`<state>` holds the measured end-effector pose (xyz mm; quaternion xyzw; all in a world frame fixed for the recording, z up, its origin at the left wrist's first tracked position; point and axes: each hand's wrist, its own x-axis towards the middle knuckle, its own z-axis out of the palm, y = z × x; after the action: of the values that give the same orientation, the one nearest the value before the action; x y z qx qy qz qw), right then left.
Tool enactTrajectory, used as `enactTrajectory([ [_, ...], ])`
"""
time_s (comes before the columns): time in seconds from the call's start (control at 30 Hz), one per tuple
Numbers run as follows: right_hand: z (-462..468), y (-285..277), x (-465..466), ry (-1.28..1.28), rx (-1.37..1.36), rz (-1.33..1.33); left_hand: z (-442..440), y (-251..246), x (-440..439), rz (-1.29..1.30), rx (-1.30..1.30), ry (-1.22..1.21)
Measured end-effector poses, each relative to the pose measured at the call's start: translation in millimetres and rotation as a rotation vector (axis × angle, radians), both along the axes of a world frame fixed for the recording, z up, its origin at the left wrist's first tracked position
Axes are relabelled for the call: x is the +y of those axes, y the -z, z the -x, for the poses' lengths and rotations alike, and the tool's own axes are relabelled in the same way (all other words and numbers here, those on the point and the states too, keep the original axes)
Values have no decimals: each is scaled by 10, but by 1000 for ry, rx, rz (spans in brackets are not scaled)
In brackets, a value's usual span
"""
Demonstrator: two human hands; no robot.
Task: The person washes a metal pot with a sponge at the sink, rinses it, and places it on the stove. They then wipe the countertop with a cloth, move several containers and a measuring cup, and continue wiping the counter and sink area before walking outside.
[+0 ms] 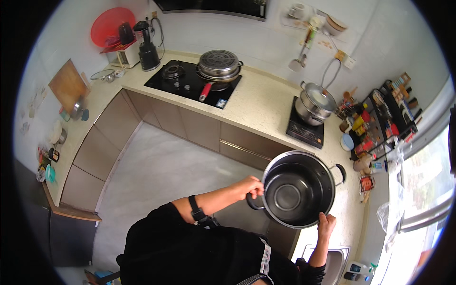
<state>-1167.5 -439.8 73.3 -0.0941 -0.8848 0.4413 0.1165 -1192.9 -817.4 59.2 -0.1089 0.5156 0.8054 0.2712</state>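
Observation:
A large, deep cooking pot [288, 194] with a dark interior is tilted so that its inside faces me; nothing shows in it. My left hand [253, 187] grips it at the left, by the rim and the black loop handle. On the lower right, my right hand [326, 224] pinches the rim. The second loop handle [341, 174] sticks out at the upper right, with no hand on it. Behind the pot runs the pale speckled countertop [265, 98]. Whether the pot's base touches the counter edge cannot be told.
A lidded steel pot [315, 105] stands on a portable induction cooker [304, 133]. Stacked steel pans [218, 66] sit on the gas hob [192, 87]. Condiment bottles and a black rack [384, 121] line the window side. A sink [335, 263] lies near my right forearm.

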Motion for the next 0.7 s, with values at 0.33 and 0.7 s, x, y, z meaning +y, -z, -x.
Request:
enactTrajectory([
  [0.33, 881, -121, -3256, -617, -27, -270, -1187, -6, -2724, -82, -209, -598],
  [0.7, 1140, -211, -5984, -1217, -11, -291, -2408, -216, -3871, -136, -124, -1194],
])
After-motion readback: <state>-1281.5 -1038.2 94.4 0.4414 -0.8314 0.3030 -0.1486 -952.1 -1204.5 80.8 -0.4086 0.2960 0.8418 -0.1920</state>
